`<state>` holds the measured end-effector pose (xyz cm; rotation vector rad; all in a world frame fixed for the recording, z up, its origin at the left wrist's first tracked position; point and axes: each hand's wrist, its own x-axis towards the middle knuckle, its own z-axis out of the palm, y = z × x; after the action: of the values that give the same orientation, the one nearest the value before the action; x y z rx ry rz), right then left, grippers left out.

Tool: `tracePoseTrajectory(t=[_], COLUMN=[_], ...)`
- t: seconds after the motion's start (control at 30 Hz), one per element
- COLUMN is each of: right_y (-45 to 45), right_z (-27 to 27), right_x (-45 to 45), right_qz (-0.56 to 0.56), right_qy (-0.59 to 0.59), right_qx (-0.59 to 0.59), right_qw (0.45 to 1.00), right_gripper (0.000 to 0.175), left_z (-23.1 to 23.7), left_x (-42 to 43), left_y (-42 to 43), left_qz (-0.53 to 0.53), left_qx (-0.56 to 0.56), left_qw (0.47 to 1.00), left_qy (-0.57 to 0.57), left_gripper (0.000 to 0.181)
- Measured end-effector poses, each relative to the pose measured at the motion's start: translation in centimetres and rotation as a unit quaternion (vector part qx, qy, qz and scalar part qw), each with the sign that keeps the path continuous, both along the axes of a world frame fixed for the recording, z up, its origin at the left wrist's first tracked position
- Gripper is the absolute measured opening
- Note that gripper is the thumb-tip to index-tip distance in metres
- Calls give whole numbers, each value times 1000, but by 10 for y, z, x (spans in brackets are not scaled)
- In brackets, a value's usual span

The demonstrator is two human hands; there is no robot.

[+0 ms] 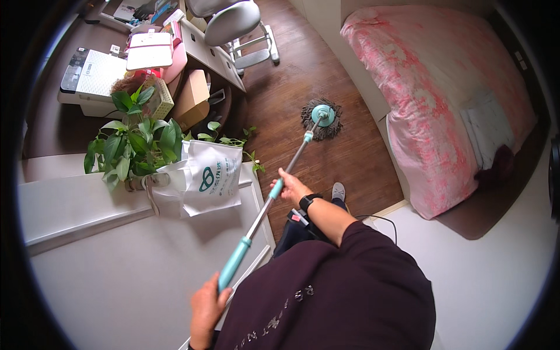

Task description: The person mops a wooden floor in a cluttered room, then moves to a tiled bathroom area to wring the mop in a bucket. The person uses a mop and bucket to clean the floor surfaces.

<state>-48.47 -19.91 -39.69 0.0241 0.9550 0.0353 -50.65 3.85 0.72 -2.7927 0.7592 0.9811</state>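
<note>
A spin mop with a steel pole (259, 218) and turquoise grips slants across the view from lower left to upper middle. My left hand (207, 302) is wrapped around the long turquoise handle (234, 262) near its top end. Farther down the pole, my right hand (292, 188), with a black band on its wrist, holds the pole at the short turquoise sleeve. The round mop head (323, 115) has a turquoise disc and grey-brown strands spread flat on the dark wood floor (280, 100).
On the left, a white fabric bag (214, 177) hangs from the white door (131, 262) beside a leafy potted plant (140, 140). Beyond are a cardboard box (192, 98), a printer (98, 72) and a grey swivel chair (234, 24). A bed with pink bedding (420, 96) flanks the right side.
</note>
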Motion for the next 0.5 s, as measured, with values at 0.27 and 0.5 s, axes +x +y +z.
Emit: tracePoseTrajectory(t=[0.27, 0.5], right_y=[72, 80], right_z=[-29, 14], right_x=[-16, -7], right_qz=[72, 117], right_qy=[126, 170], right_qx=[-6, -13], right_qw=[989, 978], right_gripper=[20, 24], left_z=[-92, -110], left_x=[-60, -85], left_y=[146, 191], left_qz=[59, 87], left_qx=[10, -81], left_qw=[998, 990], left_qy=[-24, -73], left_gripper=[32, 31])
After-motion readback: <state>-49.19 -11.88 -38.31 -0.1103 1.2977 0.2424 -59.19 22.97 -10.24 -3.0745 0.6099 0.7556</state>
